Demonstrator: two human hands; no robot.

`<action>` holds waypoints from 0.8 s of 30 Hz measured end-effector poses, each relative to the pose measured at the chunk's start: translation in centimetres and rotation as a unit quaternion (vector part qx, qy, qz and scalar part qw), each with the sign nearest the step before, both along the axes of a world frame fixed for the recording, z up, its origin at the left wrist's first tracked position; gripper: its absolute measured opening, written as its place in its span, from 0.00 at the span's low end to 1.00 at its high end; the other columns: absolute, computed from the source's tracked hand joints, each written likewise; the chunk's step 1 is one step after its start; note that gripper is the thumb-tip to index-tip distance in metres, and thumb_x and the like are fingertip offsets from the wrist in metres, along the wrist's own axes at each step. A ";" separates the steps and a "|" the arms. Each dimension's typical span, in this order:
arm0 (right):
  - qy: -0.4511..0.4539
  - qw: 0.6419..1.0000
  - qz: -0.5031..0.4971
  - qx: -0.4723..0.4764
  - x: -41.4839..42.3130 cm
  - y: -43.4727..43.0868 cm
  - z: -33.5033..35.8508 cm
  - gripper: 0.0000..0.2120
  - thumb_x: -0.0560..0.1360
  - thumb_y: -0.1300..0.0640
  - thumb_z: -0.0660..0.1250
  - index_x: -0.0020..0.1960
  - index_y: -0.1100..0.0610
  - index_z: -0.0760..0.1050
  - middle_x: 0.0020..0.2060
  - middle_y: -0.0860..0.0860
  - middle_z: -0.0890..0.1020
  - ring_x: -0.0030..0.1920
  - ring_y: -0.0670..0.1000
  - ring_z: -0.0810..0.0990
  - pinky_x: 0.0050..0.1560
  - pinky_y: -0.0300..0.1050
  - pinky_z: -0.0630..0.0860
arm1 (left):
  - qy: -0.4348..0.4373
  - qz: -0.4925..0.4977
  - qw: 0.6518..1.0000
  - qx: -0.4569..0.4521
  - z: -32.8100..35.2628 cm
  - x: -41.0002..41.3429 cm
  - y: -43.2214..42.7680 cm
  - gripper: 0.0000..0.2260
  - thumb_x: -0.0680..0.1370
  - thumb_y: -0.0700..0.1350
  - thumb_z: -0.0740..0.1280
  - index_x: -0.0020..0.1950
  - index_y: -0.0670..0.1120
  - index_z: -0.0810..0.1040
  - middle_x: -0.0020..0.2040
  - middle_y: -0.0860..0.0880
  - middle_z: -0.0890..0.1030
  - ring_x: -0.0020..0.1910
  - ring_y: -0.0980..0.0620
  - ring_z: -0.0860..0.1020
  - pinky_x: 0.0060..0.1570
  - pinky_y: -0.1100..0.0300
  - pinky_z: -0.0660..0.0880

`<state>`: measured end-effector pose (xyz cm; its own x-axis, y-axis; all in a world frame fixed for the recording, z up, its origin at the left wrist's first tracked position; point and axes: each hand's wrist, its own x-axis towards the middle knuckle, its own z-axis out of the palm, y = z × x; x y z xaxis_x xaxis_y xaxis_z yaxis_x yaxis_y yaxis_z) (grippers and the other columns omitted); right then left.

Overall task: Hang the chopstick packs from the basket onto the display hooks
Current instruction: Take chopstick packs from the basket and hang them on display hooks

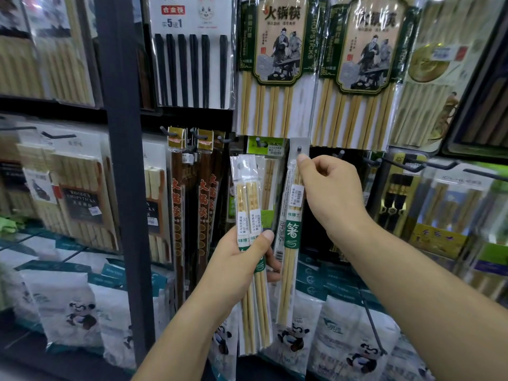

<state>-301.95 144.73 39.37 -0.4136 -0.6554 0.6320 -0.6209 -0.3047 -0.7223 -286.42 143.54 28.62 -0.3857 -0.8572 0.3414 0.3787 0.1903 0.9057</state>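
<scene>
My left hand (242, 259) grips a small bunch of slim clear packs of pale bamboo chopsticks (248, 199), held upright in front of the display. My right hand (330, 193) pinches the top of one more such pack (288, 243), which has a green label. Its punched hole sits on the tip of a black display hook (299, 149). That pack hangs down, slightly tilted. Another green-topped pack (264, 145) hangs on the hook just to the left. No basket is in view.
Larger chopstick packs (277, 64) hang on the row above. Dark wooden packs (189, 193) hang at left beside a black upright post (123, 160). Bare black hooks (417, 166) stick out at right. White panda-printed bags (68, 309) fill the shelf below.
</scene>
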 end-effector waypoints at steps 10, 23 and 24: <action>-0.021 0.999 0.029 -0.001 0.4 0.1 0.6 0.22 0.82 0.48 0.64 0.33 0.56 0.67 0.22 0.43 0.63 0.25 0.43 0.62 0.32 0.40 0.65 | 0.016 0.005 1.000 0.003 0.1 0.0 0.0 0.06 0.83 0.43 0.67 0.60 0.46 0.79 0.36 0.50 0.80 0.36 0.50 0.81 0.37 0.54 0.82; -0.022 0.999 0.017 0.016 -0.1 0.1 0.1 0.26 0.83 0.47 0.63 0.29 0.53 0.61 0.20 0.43 0.62 0.23 0.44 0.60 0.31 0.40 0.63 | 0.022 0.014 1.000 0.004 0.0 0.0 -0.1 0.04 0.83 0.43 0.68 0.54 0.50 0.82 0.37 0.48 0.80 0.36 0.49 0.81 0.35 0.54 0.82; -0.015 1.000 0.010 0.017 -0.1 0.1 -0.1 0.26 0.82 0.45 0.63 0.29 0.54 0.62 0.20 0.44 0.63 0.23 0.43 0.62 0.29 0.38 0.63 | 0.024 0.014 1.000 0.004 0.0 0.1 0.0 0.05 0.83 0.44 0.68 0.53 0.52 0.84 0.38 0.48 0.80 0.37 0.50 0.81 0.35 0.54 0.82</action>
<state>-302.10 144.85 39.28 -0.4190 -0.6840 0.5971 -0.5931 -0.2918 -0.7504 -286.35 143.51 28.66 -0.3456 -0.8700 0.3517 0.4160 0.1939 0.8884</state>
